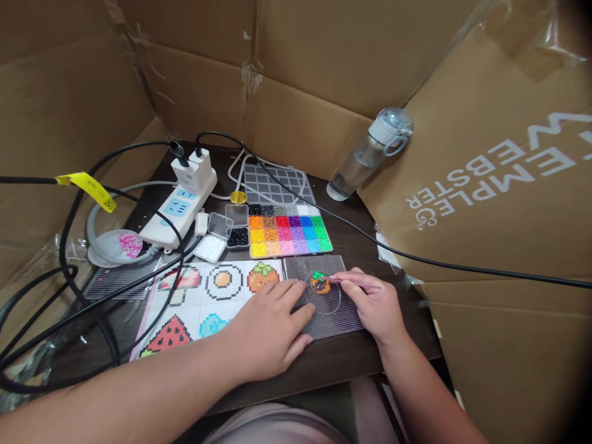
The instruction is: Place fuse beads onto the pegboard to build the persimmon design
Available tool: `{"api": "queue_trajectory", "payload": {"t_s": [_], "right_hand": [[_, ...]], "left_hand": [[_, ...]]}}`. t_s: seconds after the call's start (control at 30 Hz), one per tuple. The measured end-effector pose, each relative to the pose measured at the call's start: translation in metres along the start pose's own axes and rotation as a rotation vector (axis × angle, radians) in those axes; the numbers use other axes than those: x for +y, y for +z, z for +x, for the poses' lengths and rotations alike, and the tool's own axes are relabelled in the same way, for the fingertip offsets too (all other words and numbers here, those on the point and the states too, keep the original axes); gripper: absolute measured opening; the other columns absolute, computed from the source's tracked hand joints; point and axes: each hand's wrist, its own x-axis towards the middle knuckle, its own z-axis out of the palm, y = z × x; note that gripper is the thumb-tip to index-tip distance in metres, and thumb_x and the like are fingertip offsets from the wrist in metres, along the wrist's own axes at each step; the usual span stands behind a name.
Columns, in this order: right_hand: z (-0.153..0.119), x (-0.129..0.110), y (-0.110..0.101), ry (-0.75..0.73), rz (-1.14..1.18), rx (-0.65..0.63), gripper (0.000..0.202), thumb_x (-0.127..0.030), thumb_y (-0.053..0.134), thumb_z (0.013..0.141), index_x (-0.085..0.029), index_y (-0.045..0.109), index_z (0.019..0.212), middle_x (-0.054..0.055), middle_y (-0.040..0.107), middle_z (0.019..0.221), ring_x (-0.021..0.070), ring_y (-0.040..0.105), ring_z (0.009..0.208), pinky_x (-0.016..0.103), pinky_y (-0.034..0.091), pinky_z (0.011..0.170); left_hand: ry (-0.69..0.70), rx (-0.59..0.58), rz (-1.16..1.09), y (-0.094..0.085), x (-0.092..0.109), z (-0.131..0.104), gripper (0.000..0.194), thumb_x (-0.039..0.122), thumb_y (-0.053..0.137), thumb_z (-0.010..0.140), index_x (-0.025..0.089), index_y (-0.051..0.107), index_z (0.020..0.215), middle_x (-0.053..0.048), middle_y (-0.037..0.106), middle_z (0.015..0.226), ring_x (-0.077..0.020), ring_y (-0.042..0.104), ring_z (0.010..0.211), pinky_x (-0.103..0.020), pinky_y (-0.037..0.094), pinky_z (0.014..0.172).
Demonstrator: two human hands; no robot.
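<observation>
Through my head feed, the bead figure (320,283) lies between the two hands, just left of the right fingertips and beyond the left thumb. It is small and knobbly: glossy green on top, an orange outline below, dark beads inside. Beneath it, I see a clear, finely studded pegboard (330,325).

My right hand (377,305) is closed in a pinch on a slim pink tool (335,280), its tip at the figure's green part; I cannot tell whether they touch. My left hand (271,327) lies palm down, fingers loosely spread and gripping nothing, across the pegboard's near-left edge and the flat, glossy pattern sheet (192,305) with its pixel-like pictures. Beyond both hands sits a plastic bead case (296,254), its square compartments full of grainy, brightly coloured beads.
</observation>
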Motion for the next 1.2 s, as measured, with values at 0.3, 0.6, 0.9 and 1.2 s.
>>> {"api": "queue_trajectory", "payload": {"t_s": [0.3, 0.6, 0.9, 1.2], "right_hand": [[-0.0006, 0.0025, -0.0003, 0.015, 0.005, -0.009, 0.015, -0.028, 0.065, 0.087, -0.025, 0.079, 0.087, 0.006, 0.078, 0.088, 0.0209, 0.070, 0.083, 0.034, 0.055, 0.077], [-0.0009, 0.0034, 0.0004, -0.011, -0.006, -0.002, 0.015, -0.027, 0.065, 0.087, -0.026, 0.080, 0.087, 0.004, 0.078, 0.087, 0.0191, 0.070, 0.082, 0.031, 0.055, 0.075], [-0.0002, 0.0048, 0.0005, -0.004, 0.009, -0.015, 0.015, -0.028, 0.065, 0.087, -0.025, 0.080, 0.088, 0.005, 0.078, 0.088, 0.0196, 0.069, 0.082, 0.032, 0.055, 0.077], [-0.0004, 0.0004, -0.0007, -0.021, -0.006, 0.029, 0.016, -0.028, 0.065, 0.086, -0.027, 0.080, 0.087, 0.004, 0.079, 0.088, 0.0201, 0.070, 0.083, 0.032, 0.055, 0.078]], "left_hand": [[-0.003, -0.011, 0.012, 0.0008, 0.0001, -0.0003, 0.034, 0.036, 0.058, 0.092, 0.017, 0.060, 0.120, -0.018, 0.050, 0.135, -0.0344, 0.049, 0.122, -0.052, 0.038, 0.104], [-0.001, -0.014, 0.008, 0.0016, -0.0007, -0.0007, 0.033, 0.036, 0.058, 0.092, 0.018, 0.060, 0.120, -0.018, 0.049, 0.136, -0.0349, 0.049, 0.121, -0.053, 0.038, 0.104], [0.006, -0.013, 0.023, 0.0018, -0.0004, 0.0003, 0.033, 0.037, 0.057, 0.093, 0.018, 0.060, 0.119, -0.018, 0.050, 0.135, -0.0348, 0.048, 0.122, -0.052, 0.038, 0.103], [0.000, -0.022, 0.006, 0.0010, -0.0005, -0.0003, 0.034, 0.038, 0.056, 0.093, 0.018, 0.060, 0.120, -0.018, 0.050, 0.135, -0.0347, 0.047, 0.124, -0.053, 0.039, 0.103]]}}
